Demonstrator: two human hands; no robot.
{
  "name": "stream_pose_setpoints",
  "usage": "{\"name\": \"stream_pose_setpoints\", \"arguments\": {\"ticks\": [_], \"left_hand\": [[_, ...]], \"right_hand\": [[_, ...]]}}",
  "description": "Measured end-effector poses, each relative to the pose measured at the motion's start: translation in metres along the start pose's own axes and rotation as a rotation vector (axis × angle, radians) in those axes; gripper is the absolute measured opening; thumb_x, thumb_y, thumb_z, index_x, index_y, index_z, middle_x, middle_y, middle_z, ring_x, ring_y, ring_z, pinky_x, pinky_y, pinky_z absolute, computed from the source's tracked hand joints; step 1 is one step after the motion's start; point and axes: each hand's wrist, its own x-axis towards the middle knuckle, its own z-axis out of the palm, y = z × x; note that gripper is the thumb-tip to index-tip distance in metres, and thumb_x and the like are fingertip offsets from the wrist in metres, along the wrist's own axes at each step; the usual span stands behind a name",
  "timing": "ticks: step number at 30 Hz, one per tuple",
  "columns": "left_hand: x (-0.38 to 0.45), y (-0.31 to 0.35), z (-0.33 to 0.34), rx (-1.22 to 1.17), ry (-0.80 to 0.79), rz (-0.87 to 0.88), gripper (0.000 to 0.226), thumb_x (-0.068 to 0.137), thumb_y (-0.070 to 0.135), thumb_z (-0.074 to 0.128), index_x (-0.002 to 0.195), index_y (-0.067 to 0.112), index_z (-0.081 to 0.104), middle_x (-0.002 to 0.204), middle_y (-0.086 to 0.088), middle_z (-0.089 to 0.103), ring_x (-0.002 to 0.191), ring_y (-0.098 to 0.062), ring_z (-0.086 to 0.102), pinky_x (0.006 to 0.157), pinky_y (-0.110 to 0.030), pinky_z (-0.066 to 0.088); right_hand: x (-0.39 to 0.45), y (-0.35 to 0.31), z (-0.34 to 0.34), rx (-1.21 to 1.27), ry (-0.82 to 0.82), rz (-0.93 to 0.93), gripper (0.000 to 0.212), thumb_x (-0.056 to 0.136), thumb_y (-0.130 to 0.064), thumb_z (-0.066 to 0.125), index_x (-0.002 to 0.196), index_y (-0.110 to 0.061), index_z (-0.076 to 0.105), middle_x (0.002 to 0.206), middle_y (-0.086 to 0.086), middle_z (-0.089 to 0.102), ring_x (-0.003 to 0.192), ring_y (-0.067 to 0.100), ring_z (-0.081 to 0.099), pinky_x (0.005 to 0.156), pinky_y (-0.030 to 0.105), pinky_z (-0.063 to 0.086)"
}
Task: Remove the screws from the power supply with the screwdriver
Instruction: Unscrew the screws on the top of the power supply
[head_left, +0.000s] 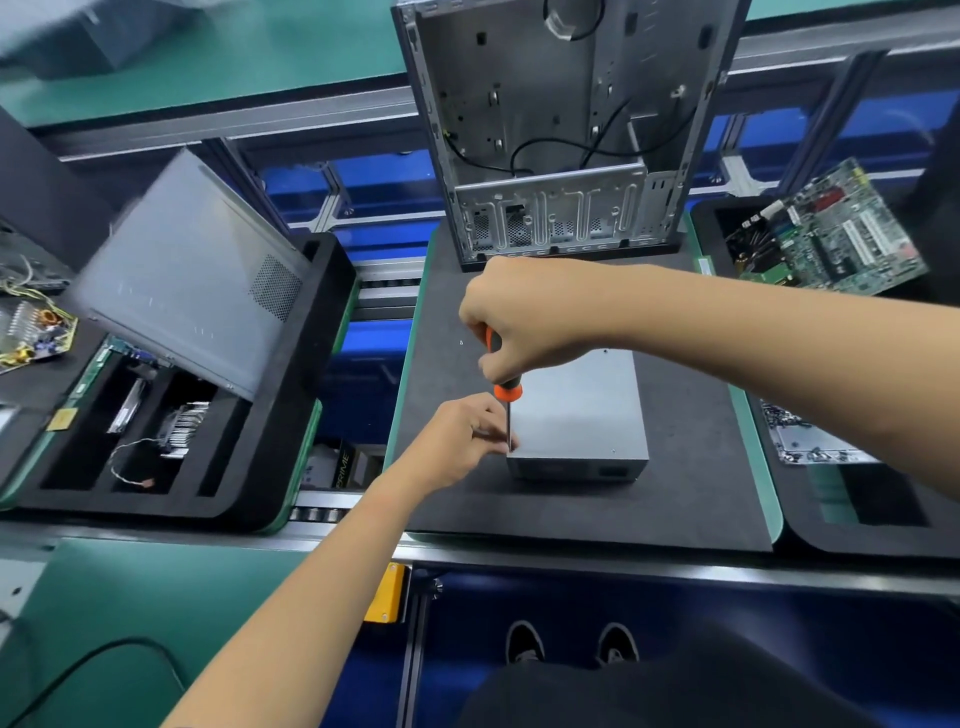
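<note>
Two hands, right hand (511, 322) gripping upright screwdriver (506, 395) (tip down), left fingers (491, 428) pinching shaft

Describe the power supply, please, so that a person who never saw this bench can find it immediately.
Find the dark foam mat in the middle of the bench, in front of the open computer case. On it lies the power supply, a closed plain grey metal box. The right hand holds an orange screwdriver upright at its near left corner, and the left hand steadies the shaft; no other box lies on this mat.
</note>
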Motion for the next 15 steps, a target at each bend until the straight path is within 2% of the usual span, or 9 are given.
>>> {"name": "stream_pose_setpoints", "arguments": {"ticks": [2, 5, 7, 11, 15], "left_hand": [[0.0004, 0.0000, 0.0002, 0.003, 0.001, -0.001, 0.017, 0.081, -0.007, 0.067, 0.076, 0.009, 0.071, 0.083, 0.007, 0.064, 0.080, 0.003, 0.063, 0.076, -0.010, 0.049], [0.0014, 0.0000, 0.0011, -0.023, 0.008, -0.005, 0.014, 0.079, -0.009, 0.067, 0.076, 0.004, 0.071, 0.083, 0.003, 0.063, 0.078, 0.002, 0.064, 0.077, -0.012, 0.051], [0.0018, -0.0005, 0.0009, -0.015, 0.007, -0.004, 0.011, 0.079, -0.008, 0.068, 0.077, 0.003, 0.072, 0.083, 0.002, 0.063, 0.078, 0.001, 0.064, 0.078, -0.014, 0.052], [0.0026, -0.0021, 0.0001, 0.008, -0.001, 0.009, 0.008, 0.078, -0.005, 0.070, 0.078, 0.003, 0.072, 0.083, 0.003, 0.063, 0.078, 0.002, 0.063, 0.078, -0.014, 0.052], [0.0021, -0.0029, -0.0006, -0.002, -0.020, 0.015, 0.016, 0.080, -0.012, 0.064, 0.078, 0.002, 0.072, 0.084, 0.004, 0.062, 0.079, 0.003, 0.064, 0.074, -0.011, 0.051]], "right_hand": [[-0.0004, -0.0004, -0.0008, -0.007, 0.000, -0.001, 0.031, 0.072, -0.032, 0.063, 0.069, -0.001, 0.063, 0.058, 0.010, 0.049, 0.046, 0.015, 0.031, 0.041, 0.022, 0.018], [-0.0005, -0.0020, -0.0025, -0.011, -0.008, 0.005, 0.031, 0.072, -0.033, 0.064, 0.069, -0.002, 0.063, 0.057, 0.003, 0.046, 0.049, 0.017, 0.033, 0.041, 0.022, 0.018], [-0.0006, -0.0032, -0.0025, -0.017, 0.001, 0.006, 0.031, 0.072, -0.032, 0.064, 0.069, -0.002, 0.063, 0.057, 0.005, 0.047, 0.050, 0.017, 0.034, 0.042, 0.022, 0.019], [-0.0015, -0.0050, -0.0026, -0.021, 0.001, 0.007, 0.030, 0.073, -0.032, 0.064, 0.069, -0.003, 0.062, 0.065, 0.013, 0.062, 0.052, 0.018, 0.038, 0.043, 0.023, 0.024], [-0.0037, -0.0055, -0.0051, -0.065, -0.062, -0.024, 0.033, 0.080, -0.037, 0.060, 0.074, -0.005, 0.063, 0.068, 0.011, 0.064, 0.055, 0.020, 0.044, 0.044, 0.026, 0.028]]}}
